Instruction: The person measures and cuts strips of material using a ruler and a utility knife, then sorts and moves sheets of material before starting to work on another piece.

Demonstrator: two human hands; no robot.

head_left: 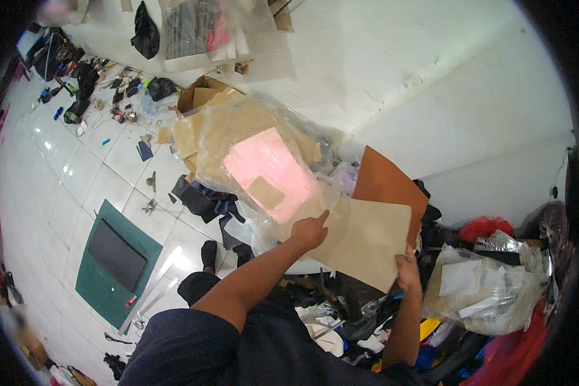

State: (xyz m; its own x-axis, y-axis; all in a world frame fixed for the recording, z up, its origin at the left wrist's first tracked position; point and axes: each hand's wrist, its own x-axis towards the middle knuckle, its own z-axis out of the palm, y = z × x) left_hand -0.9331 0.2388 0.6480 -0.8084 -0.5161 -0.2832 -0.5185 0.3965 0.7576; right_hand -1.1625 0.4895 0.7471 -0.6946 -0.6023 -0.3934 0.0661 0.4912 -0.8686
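A large beige sheet (370,237) lies partly inside a clear plastic bag (212,154), its right part sticking out. My right hand (406,269) is closed on the right edge of this sheet. At the bag's mouth, my left hand (310,231) looks closed on the plastic, with the index finger stretched over the sheet; its other fingers are partly hidden. Inside the bag lie a pink sheet (273,164) with a small tan piece (266,193) on it, and larger tan sheets. A brown-orange sheet (387,177) stands behind the beige one, near my right hand.
On the tiled floor at left lies a green cutting mat (103,283) with a dark grey panel (117,255) and a red-handled cutter (131,301). A cardboard box (202,90) stands behind the bag. At right, another plastic-wrapped bundle (489,289) rests on piled scraps. A white wall (457,122) rises behind.
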